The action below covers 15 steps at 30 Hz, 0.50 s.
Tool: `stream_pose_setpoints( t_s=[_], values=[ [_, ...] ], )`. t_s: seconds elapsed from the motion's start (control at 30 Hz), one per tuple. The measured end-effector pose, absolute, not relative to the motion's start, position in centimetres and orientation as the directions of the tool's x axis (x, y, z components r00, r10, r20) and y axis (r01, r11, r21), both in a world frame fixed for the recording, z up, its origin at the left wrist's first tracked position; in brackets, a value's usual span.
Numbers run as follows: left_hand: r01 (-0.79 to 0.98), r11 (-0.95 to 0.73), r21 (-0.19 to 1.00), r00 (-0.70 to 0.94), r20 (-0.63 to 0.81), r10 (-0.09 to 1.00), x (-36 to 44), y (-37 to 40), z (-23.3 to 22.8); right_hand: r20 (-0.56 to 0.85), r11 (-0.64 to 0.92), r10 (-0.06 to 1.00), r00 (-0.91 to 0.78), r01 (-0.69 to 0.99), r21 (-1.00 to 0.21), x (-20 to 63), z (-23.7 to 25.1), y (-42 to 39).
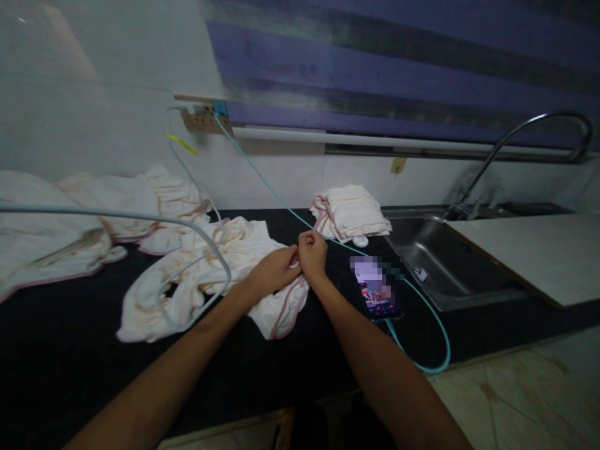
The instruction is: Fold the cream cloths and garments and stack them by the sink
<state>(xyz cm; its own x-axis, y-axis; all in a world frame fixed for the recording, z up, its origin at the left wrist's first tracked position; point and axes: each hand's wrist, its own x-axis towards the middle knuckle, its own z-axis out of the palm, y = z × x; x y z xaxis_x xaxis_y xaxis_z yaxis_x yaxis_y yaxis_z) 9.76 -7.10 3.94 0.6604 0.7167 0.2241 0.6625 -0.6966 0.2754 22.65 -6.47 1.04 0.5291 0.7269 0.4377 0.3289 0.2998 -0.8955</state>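
Note:
A crumpled white cloth with pink edging (284,312) lies on the dark counter before me. My left hand (274,270) is closed on its right-hand end, thumb and fingers pressed together. Right beside it, my right hand (312,255) is curled with bent fingers and grips the same end of the cloth. The fingertips of both hands are partly hidden, so the exact spot they pinch does not show. A grey cable (216,250) loops across the cloth, left of my hands.
A folded cloth stack (354,212) sits near the wall, a small white disc (360,241) before it. Rightward are a phone (375,294) on a teal cable (443,331), a sink (450,262) with a faucet (492,150), and a pale board (529,250). More white cloths (131,200) lie left.

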Motion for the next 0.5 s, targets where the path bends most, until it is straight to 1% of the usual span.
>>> stream_pose_setpoints(
  t_s=[0.07, 0.13, 0.17, 0.2, 0.23, 0.27, 0.33, 0.37, 0.4, 0.43, 0.47, 0.5],
  values=[
    [0.665, -0.701, 0.257, 0.646, 0.274, 0.713, 9.9, -7.5, 4.2, 0.435, 0.275, 0.716, 0.547, 0.352, -0.895, 22.7, 1.2, -6.6],
    [0.73, -0.65, 0.214, 0.565, 0.348, 0.748, 9.9, -7.8, 4.8, 0.441, 0.27, 0.713, 0.545, 0.367, -0.89, 22.6, 1.3, -6.6],
    [0.746, -0.63, 0.213, 0.537, 0.366, 0.76, 9.9, -7.9, 5.1, 0.448, 0.275, 0.716, 0.536, 0.373, -0.886, 22.6, 1.3, -6.7],
    [0.741, -0.627, 0.24, 0.531, 0.362, 0.766, 9.8, -7.8, 5.4, 0.455, 0.283, 0.72, 0.523, 0.378, -0.882, 22.6, 1.3, -6.7],
    [0.713, -0.633, 0.303, 0.54, 0.338, 0.77, 9.6, -7.8, 5.7, 0.46, 0.289, 0.725, 0.513, 0.38, -0.879, 22.5, 1.3, -6.7],
    [0.66, -0.635, 0.402, 0.564, 0.293, 0.772, 9.4, -7.6, 6.0, 0.46, 0.292, 0.731, 0.504, 0.378, -0.879, 22.5, 1.2, -6.7],
    [0.503, -0.569, 0.651, 0.657, 0.14, 0.741, 8.8, -7.3, 6.5, 0.453, 0.291, 0.746, 0.489, 0.372, -0.881, 22.5, 1.1, -6.6],
    [0.429, -0.488, 0.76, 0.723, 0.036, 0.69, 8.5, -7.3, 6.8, 0.449, 0.288, 0.755, 0.477, 0.374, -0.882, 22.5, 0.9, -6.5],
    [0.384, -0.39, 0.837, 0.79, -0.079, 0.608, 8.2, -7.4, 7.2, 0.447, 0.284, 0.771, 0.454, 0.382, -0.879, 22.5, 0.8, -6.4],
    [0.383, -0.301, 0.874, 0.847, -0.201, 0.493, 7.9, -7.6, 7.6, 0.444, 0.28, 0.792, 0.419, 0.397, -0.874, 22.5, 0.6, -6.4],
    [0.423, -0.241, 0.874, 0.874, -0.323, 0.363, 7.7, -7.8, 8.0, 0.441, 0.276, 0.816, 0.373, 0.418, -0.865, 22.5, 0.5, -6.3],
    [0.485, -0.221, 0.846, 0.867, -0.434, 0.242, 7.6, -8.2, 8.3, 0.437, 0.272, 0.838, 0.326, 0.443, -0.854, 22.4, 0.3, -6.3]
  ],
)
